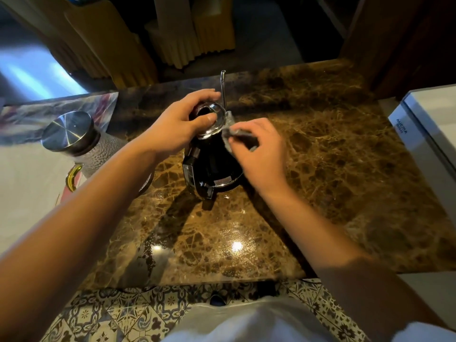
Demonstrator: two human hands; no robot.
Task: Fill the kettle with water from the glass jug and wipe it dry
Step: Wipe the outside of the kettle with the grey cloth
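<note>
My left hand grips the kettle top, fingers curled round its rim; my right hand pinches the cloth against its shoulder; jug well left.

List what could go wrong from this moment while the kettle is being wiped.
1. The left hand grips only the top rim of the kettle, and the right hand presses a grey cloth against its side; a hard push might tip it and spill water.
2. The counter looks glossy, so the kettle could slide.
3. The glass jug stands close by the left forearm; a swing back might knock it.
</note>
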